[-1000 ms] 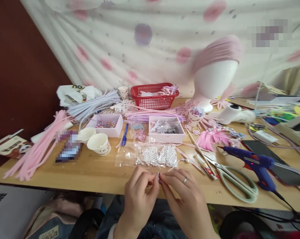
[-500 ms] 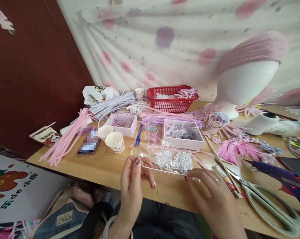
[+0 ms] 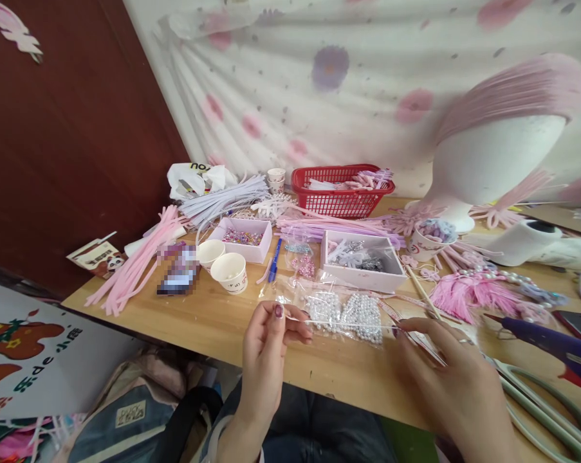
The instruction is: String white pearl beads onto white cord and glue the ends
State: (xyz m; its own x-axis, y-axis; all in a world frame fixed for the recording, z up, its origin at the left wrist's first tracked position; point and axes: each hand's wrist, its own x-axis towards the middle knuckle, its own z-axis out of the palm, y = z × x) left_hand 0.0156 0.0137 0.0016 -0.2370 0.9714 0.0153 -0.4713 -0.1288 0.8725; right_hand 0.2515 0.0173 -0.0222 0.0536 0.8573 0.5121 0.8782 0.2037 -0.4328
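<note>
My left hand (image 3: 269, 350) hovers over the front edge of the wooden table (image 3: 213, 321), thumb and fingers pinched on one end of a thin clear thread (image 3: 341, 321). My right hand (image 3: 451, 379), with a ring on one finger, pinches the other end, so the thread runs taut between them. Just behind the thread lies a clear bag of white pearl beads (image 3: 345, 312).
Nearby are two paper cups (image 3: 222, 263), two white boxes of trinkets (image 3: 360, 260), a blue pen (image 3: 274, 251), pink pipe cleaners (image 3: 136, 267), a red basket (image 3: 342, 190), a foam head with pink strands (image 3: 497, 154), scissors (image 3: 545, 415) and a glue gun (image 3: 555, 347). A bag (image 3: 126, 411) sits below the table.
My hands have drawn apart from a joined pinch, stretching the thread out between them. The view has swung to the left.
</note>
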